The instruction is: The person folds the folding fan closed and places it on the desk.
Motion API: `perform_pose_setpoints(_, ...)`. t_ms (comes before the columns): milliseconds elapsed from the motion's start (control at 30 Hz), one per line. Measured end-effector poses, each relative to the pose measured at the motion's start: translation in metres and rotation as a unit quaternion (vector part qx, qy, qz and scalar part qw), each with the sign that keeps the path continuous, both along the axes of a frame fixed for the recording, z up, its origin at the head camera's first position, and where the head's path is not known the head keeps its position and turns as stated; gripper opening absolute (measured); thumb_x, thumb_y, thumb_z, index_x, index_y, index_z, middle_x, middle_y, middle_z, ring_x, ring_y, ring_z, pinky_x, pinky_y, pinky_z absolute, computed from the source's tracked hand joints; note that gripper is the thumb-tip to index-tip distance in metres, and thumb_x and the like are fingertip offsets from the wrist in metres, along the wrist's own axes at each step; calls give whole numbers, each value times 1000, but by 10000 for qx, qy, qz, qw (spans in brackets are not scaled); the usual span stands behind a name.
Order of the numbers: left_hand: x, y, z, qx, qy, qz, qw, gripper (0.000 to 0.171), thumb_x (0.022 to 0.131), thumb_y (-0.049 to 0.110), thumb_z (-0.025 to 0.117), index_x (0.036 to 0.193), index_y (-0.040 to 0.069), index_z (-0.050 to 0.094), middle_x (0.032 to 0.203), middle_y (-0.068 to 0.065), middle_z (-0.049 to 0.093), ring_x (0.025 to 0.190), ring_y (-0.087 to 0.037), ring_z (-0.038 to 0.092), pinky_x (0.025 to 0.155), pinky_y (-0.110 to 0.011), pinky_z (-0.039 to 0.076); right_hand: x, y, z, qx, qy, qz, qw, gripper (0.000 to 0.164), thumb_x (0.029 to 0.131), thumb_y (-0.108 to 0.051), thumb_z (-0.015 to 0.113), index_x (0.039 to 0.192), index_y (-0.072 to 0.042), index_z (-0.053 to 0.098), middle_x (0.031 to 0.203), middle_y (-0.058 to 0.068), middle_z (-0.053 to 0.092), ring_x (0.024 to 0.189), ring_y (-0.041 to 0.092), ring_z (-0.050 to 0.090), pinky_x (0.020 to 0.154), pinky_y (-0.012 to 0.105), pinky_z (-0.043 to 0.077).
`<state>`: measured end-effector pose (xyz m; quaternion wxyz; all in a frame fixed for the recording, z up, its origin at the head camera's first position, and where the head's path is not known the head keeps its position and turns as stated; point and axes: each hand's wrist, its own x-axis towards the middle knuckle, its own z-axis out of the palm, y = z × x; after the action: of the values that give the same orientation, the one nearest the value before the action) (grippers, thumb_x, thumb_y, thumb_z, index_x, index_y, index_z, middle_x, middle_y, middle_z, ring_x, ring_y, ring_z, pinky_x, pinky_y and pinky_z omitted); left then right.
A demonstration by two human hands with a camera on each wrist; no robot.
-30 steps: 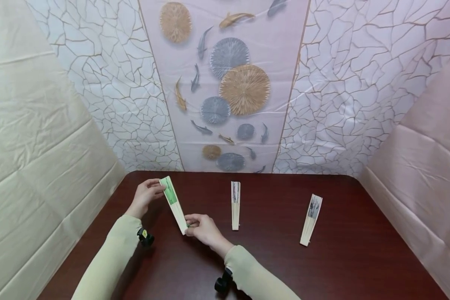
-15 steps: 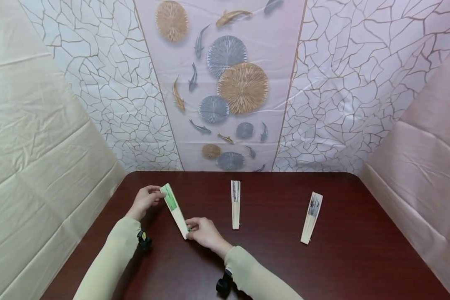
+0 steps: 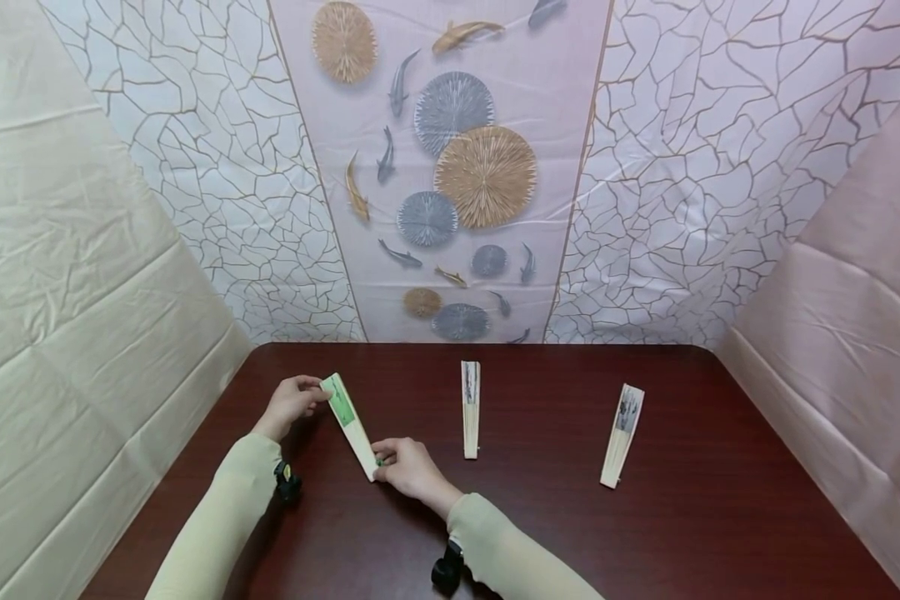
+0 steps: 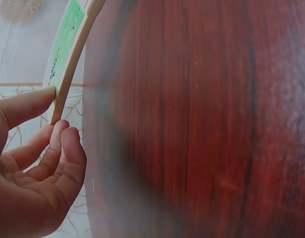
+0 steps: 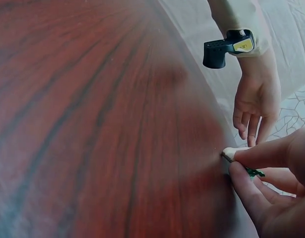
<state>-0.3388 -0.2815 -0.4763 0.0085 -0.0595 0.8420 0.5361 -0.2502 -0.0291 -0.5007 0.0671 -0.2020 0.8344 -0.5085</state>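
A folded fan [image 3: 350, 427] with a green upper part and pale lower sticks slants between my two hands over the left of the table. My left hand [image 3: 288, 407] pinches its far end between thumb and fingers; the left wrist view shows the thumb on the fan's green face [image 4: 66, 42]. At the near end, my right hand [image 3: 412, 469] pinches the narrow tip [image 5: 228, 153] between thumb and forefinger. A small green piece [image 5: 255, 172] hangs by the right fingers. Whether the fan touches the table cannot be told.
A folded fan [image 3: 471, 410] with a grey pattern lies mid-table. Another such fan [image 3: 622, 437] lies tilted to the right. The dark red-brown table [image 3: 555, 533] has a patterned cloth [image 3: 450, 200] behind and pale cloth walls at both sides.
Both hands have brought the green fan slightly down and nearer to me, keeping their grip at its two ends. The other two fans lie as before; the head view has shifted a little.
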Motion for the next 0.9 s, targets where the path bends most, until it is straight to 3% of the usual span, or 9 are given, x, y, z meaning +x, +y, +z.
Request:
perform_pose_setpoints(400, -3, -8, -9, -243, -124, -66, 9996, 37, 93, 12, 70, 121, -10, 57, 89, -6, 59, 65, -15, 52, 59, -26, 49, -2, -1, -5, 241, 305, 16, 9992, 30, 79, 2, 78, 110, 0, 75, 89, 5, 72, 78, 9, 63, 70, 20, 52)
perform_pose_setpoints(900, -1, -11, -16, -496, -249, -95, 9984, 37, 94, 11, 68, 121, -10, 57, 91, -8, 58, 68, -16, 53, 61, -27, 50, -2, -2, -5, 375, 405, 58, 9985, 30, 79, 4, 77, 109, 1, 75, 88, 7, 72, 77, 9, 63, 69, 20, 51)
